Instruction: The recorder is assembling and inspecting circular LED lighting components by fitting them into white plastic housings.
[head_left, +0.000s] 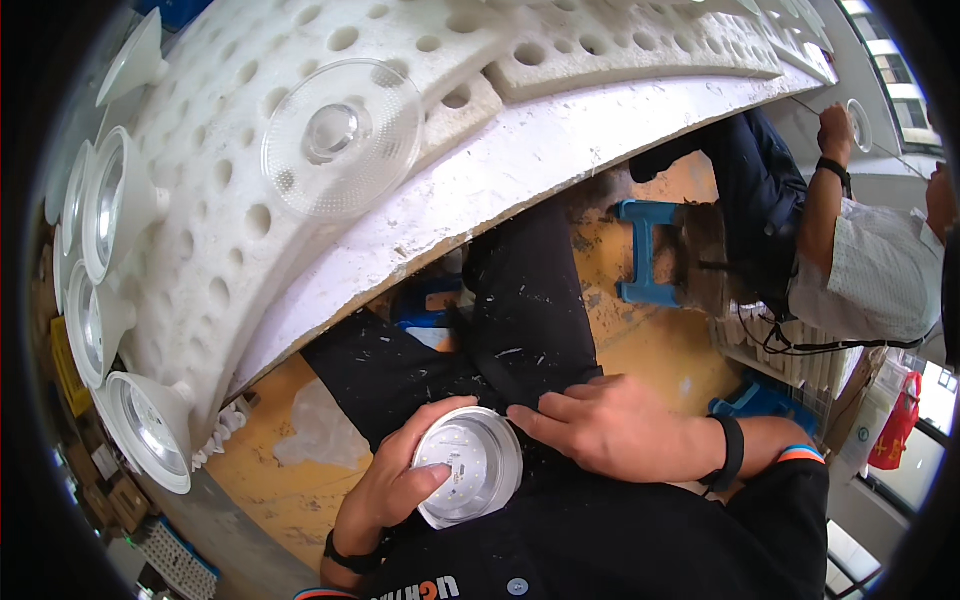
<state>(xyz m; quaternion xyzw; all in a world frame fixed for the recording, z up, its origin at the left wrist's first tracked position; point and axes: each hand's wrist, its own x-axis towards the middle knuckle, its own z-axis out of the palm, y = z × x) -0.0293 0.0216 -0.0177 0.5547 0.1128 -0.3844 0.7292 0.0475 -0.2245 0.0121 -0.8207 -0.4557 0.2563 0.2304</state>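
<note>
Foam board [205,112], ten o'clock. At six, left hand [392,478] wraps white cup [478,452], thumb inside; right hand [625,425], five o'clock, half-curled, hold unclear.

The lamp housing [490,468] sits in your left grip [400,478], your right grip [620,428] at its right. Ahead, the worktop [450,185] carries foam board [200,240], a disc [385,150] on it; a stool [642,255] stands rightward.

Left hand [402,470] grips white round housing [507,458], thumb inside over circuit board [468,462]. Right hand [622,430]: index fingertip beside rim, contact unclear. Clear disc [340,135] on perforated foam [295,55], beyond left hand.
</note>
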